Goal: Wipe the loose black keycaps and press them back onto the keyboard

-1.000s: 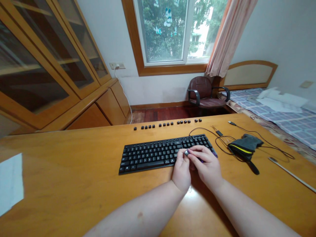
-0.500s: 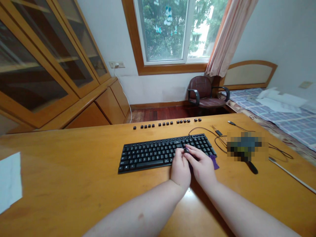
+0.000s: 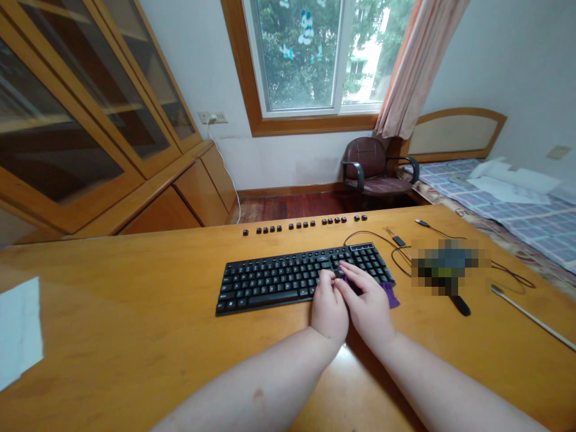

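Both hands meet over the near right part of a black keyboard [image 3: 265, 286], which lies at a slight slant on the wooden surface [image 3: 130, 318]. The left hand [image 3: 330, 307] has its fingers curled nearly closed, with a small black key cap [image 3: 339, 273] at the tips of its thumb and forefinger. The right hand [image 3: 369, 304] comes in from the right, its fingers bent and drawn together around a purple cloth [image 3: 390, 295], whose bunched end sticks out to the right of the hand and overlaps the keyboard's near right corner. A bit of purple also shows by the right fingertips, next to the cap; how firmly each hand grips is hard to tell. Along the far edge of the surface stands a row of loose black key caps [image 3: 305, 224], set in small groups with gaps between. To the right of the keyboard are a thin dark cable [image 3: 375, 234], a small black piece [image 3: 398, 240] and a pixelated object [image 3: 445, 264] with a black end pointing near. A white rod [image 3: 533, 318] lies farther right, and white paper [image 3: 18, 333] rests at the far left. Beyond the surface stands a brown armchair [image 3: 366, 162].
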### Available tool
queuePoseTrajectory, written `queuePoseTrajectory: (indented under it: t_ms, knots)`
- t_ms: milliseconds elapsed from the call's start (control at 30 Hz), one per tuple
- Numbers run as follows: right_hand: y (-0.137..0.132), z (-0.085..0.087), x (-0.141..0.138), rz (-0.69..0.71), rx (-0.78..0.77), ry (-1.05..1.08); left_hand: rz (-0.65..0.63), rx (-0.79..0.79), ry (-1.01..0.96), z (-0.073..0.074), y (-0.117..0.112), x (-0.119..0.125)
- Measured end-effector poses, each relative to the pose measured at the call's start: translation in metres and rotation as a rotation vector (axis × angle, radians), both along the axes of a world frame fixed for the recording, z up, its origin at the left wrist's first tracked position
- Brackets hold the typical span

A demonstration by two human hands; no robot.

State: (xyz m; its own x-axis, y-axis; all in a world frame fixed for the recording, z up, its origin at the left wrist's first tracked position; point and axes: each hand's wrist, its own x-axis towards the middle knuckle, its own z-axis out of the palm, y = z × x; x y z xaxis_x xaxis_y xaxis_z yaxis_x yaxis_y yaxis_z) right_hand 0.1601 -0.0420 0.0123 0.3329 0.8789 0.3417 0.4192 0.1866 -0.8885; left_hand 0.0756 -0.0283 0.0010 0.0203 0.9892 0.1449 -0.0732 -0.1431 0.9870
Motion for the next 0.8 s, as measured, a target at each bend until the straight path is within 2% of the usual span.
queuePoseTrajectory:
  t_ms: [67,233,300,367,433,533,600,700,800]
  knots:
    - [-0.001,0.000,-0.001,0.028,0.011,-0.042,-0.014,0.010,-0.016,0.001,-0.001,0.000]
    - [-0.001,0.001,-0.001,-0.061,0.034,-0.023,-0.009,0.032,-0.008,0.001,-0.003,0.000]
    - [0.000,0.003,0.002,-0.054,0.078,-0.047,-0.013,0.044,-0.027,0.001,-0.005,0.000]
    - [0.000,0.005,0.007,0.008,0.134,-0.083,-0.032,0.058,-0.057,0.002,-0.008,-0.001]
    - [0.000,0.007,0.013,0.132,0.156,-0.082,-0.080,0.048,-0.109,0.003,-0.010,-0.001]
    - [0.001,0.010,0.022,0.349,0.140,-0.067,-0.178,-0.037,-0.230,0.006,-0.011,-0.001]
    - [0.002,0.012,0.026,0.456,0.150,-0.096,-0.198,-0.117,-0.307,0.006,-0.009,-0.001]
    - [0.004,0.014,0.026,0.504,0.178,-0.110,-0.137,-0.195,-0.358,0.002,-0.004,0.000]
    - [0.005,0.013,0.024,0.458,0.185,-0.097,-0.128,-0.269,-0.415,-0.006,0.000,0.003]
